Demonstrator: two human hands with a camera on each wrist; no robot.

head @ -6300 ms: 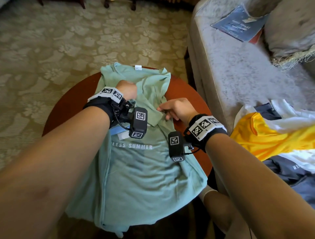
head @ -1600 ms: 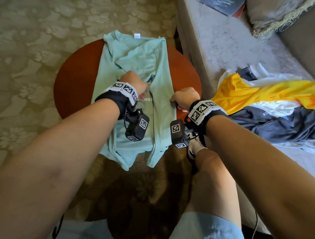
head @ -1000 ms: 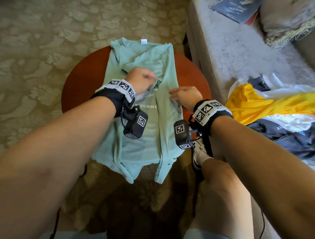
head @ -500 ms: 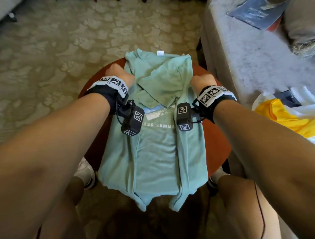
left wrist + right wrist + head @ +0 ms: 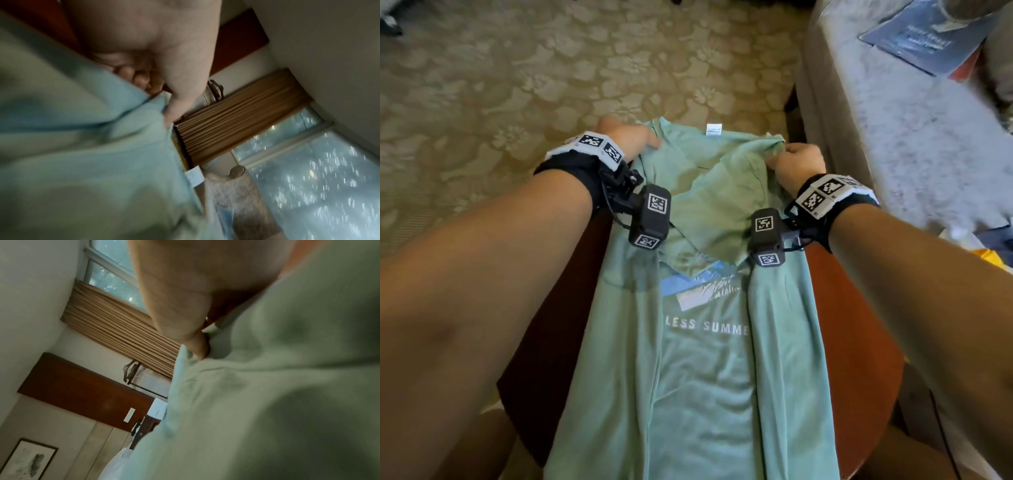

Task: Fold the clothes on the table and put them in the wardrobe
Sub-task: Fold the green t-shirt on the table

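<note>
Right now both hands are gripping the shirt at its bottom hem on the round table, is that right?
Not the hem. The left hand and right hand grip the shirt at its collar end, the far shoulders, as the head view shows. It does lie on the round table.

T-shirt [image 5: 702, 377] spread lengthwise on the desk [image 5: 856, 342], collar at the far end, hem hanging over the near edge. Both side edges folded inward over the front. Left hand [image 5: 628, 138] at the far left corner of the shirt, right hand [image 5: 796, 164] at the far right corner. Sofa [image 5: 893, 130] to the right of the desk, with a booklet [image 5: 924, 37] lying on its far part. Carpet [image 5: 551, 68] beyond and to the left.
</note>
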